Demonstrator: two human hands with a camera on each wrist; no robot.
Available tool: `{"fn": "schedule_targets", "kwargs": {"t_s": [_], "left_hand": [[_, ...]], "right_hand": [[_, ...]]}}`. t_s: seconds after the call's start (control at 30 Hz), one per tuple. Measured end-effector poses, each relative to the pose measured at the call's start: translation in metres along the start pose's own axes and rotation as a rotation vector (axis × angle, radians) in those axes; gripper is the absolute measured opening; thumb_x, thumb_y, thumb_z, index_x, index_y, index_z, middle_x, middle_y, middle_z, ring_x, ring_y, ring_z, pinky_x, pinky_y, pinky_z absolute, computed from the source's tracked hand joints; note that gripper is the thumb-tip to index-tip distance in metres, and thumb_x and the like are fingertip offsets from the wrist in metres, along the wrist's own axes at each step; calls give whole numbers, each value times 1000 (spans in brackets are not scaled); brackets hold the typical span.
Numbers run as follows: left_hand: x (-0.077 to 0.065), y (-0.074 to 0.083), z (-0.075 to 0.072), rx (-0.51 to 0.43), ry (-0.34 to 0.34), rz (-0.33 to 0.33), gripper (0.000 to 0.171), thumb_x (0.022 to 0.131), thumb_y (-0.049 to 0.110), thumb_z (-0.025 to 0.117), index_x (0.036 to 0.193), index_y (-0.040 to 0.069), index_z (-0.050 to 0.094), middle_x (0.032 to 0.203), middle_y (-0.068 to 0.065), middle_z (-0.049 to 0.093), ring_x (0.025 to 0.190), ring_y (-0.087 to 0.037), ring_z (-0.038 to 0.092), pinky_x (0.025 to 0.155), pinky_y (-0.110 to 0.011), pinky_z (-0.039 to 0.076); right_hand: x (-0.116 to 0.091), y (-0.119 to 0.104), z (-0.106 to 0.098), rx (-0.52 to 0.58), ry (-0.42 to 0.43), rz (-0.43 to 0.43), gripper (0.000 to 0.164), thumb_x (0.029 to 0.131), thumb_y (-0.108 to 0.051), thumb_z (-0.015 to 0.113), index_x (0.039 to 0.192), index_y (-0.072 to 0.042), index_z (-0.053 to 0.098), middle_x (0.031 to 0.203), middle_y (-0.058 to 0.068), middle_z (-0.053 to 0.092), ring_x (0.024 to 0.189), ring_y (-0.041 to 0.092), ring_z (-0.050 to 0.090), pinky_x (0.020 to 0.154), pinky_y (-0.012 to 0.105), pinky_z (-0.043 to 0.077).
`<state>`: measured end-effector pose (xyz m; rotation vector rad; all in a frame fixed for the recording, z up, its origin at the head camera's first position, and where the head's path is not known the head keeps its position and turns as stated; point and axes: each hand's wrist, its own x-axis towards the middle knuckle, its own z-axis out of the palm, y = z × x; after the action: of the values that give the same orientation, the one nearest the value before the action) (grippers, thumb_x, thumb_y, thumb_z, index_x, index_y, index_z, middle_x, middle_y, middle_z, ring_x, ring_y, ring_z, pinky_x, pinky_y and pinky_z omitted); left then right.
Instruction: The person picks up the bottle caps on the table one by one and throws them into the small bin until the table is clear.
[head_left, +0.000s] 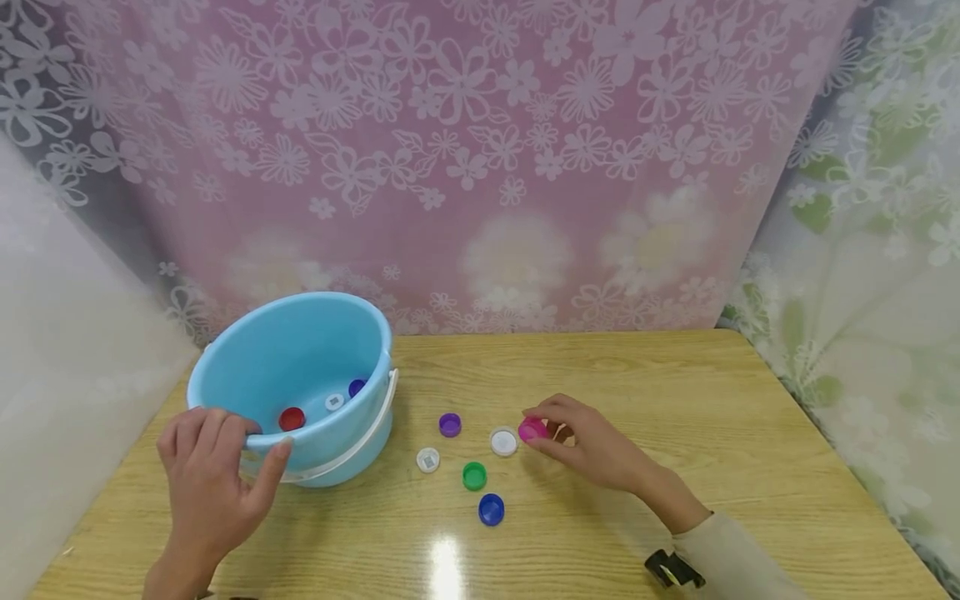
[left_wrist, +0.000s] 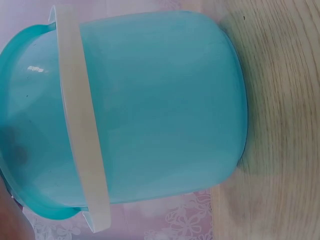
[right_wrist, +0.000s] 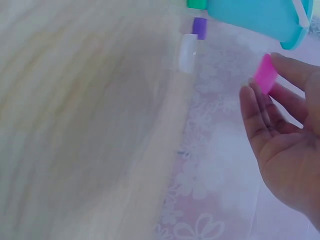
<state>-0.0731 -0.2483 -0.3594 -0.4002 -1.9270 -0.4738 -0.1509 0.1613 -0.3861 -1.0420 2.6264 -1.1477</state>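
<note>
Nearest the head camera, the left hand (head_left: 217, 483) grips the rim of a light blue bucket (head_left: 330, 443), its fingers clamped over the edge and its thumb on the outer side. Across the surface (head_left: 637, 367), the right hand (head_left: 596, 442) pinches a pink cap (head_left: 532, 430) between thumb and fingers. It sits at the very tips, away from the palm, just right of a white cap (head_left: 503, 442). Seen from the right wrist, it is lifted clear of the surface, which the head view leaves uncertain. Only the head view shows the red cap (head_left: 292, 418), small white disc (head_left: 334, 402) and dark blue cap (head_left: 357, 387) inside the bucket; the left wrist sees just its outer wall, crossed by a white handle (left_wrist: 82, 120). Between bucket and right hand lie a purple cap (head_left: 450, 425), a pale cap (head_left: 427, 460) with a square mark, a green cap (head_left: 474, 476) and a blue cap (head_left: 491, 509). Bright and round from above, the pink one looks like a slim block side-on (slightly blurred there).
</note>
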Motion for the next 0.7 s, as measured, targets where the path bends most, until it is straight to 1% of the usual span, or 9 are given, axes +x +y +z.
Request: {"fn": "schedule_targets", "kwargs": {"t_s": [0.17, 0.3, 0.5, 0.7], "left_hand": [[0, 0, 1, 1, 1, 4, 57, 91, 54, 48, 69, 2, 46, 67, -9, 41, 75, -38, 37, 78, -51, 20], [-1, -1, 1, 4, -8, 7, 58, 92, 55, 48, 69, 2, 46, 67, -9, 41, 75, -38, 37, 78, -52, 20], [-2, -2, 1, 12, -17, 0, 58, 92, 55, 48, 70, 2, 47, 68, -10, 41, 76, -39, 38, 79, -52, 20], [-3, -2, 0, 13, -17, -8, 58, 91, 56, 48, 70, 2, 47, 69, -9, 42, 77, -38, 38, 81, -50, 21]], "right_hand": [[17, -10, -1, 31, 108, -9, 37, 93, -24, 64, 125, -7, 60, 109, -2, 57, 86, 10, 56, 77, 26, 52], [31, -18, -1, 47, 178, -6, 38, 92, -23, 65, 126, -7, 59, 108, -1, 58, 87, 11, 57, 77, 27, 52], [53, -27, 2, 96, 235, -19, 43, 90, -23, 68, 129, -7, 57, 108, 1, 59, 88, 11, 58, 78, 29, 52], [77, -39, 5, 156, 294, -57, 39, 88, -22, 70, 123, -7, 61, 105, 2, 62, 86, 12, 60, 77, 31, 53]]}}
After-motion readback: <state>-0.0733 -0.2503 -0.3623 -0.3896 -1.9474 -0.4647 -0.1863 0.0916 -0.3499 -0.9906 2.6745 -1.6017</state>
